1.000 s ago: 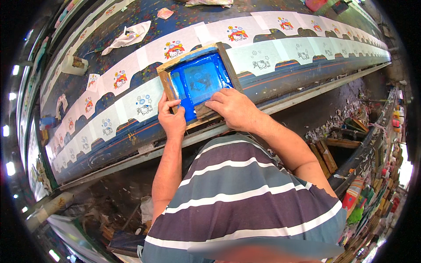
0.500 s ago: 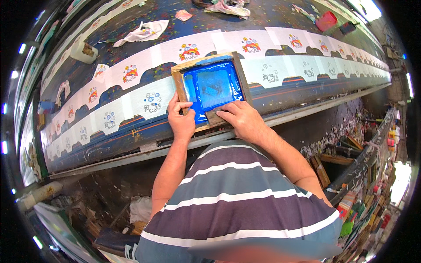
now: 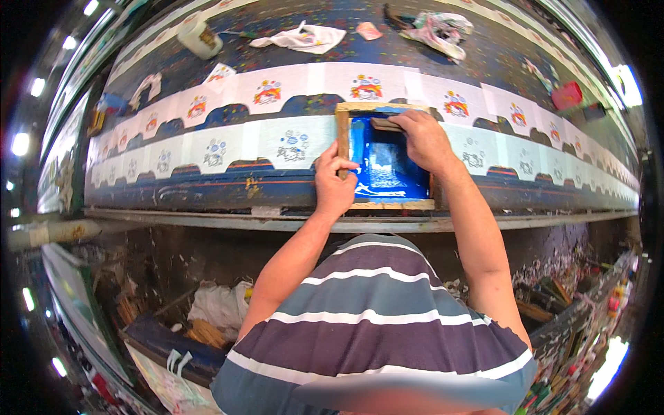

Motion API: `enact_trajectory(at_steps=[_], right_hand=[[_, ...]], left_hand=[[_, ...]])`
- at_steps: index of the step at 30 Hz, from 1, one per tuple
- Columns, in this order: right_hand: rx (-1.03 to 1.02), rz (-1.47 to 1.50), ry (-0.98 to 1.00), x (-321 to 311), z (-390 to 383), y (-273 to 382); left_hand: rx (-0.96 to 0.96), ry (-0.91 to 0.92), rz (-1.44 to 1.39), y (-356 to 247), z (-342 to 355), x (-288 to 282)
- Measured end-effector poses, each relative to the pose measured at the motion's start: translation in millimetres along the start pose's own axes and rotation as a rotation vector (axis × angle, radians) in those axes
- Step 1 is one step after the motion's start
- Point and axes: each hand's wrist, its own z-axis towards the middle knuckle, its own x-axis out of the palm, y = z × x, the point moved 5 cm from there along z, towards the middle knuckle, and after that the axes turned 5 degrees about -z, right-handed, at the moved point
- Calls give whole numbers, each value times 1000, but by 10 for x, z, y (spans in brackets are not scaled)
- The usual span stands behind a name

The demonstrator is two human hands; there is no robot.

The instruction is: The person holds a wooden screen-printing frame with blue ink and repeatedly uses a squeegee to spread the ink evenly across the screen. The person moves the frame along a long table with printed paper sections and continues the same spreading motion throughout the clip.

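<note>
Frame (image 3: 394,205) of wood, lying on the long dark table (image 3: 138,194), smack in the near row of white sheets (image 3: 290,158). Wet blue paint (image 3: 377,191) inside, shiny and smeared toward the near edge. Holding the frame's left bar with the left hand (image 3: 337,183), fingers curled tight round the wood. Pinching a wooden block (image 3: 386,124) in the right hand (image 3: 427,140), up by the far right corner, inside the frame. Can't tell how firmly pressed down. Blue bits on the sheets just left of the frame, plain grey outlines to the right. Beyond that, a far row of sheets (image 3: 249,81) with colorful prints. Farther back, left to right: pale pot (image 3: 200,38), white rag (image 3: 304,38), crumpled cloth (image 3: 443,33), red tub (image 3: 567,95).
</note>
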Motion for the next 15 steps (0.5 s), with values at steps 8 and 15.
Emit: enact_trajectory(at_steps=[8, 15], right_hand=[[-123, 2, 35, -44, -507, 419], [-113, 20, 84, -135, -1035, 811]], left_hand=[[-11, -4, -14, -48, -16, 22], [3, -36, 5, 60, -60, 86]])
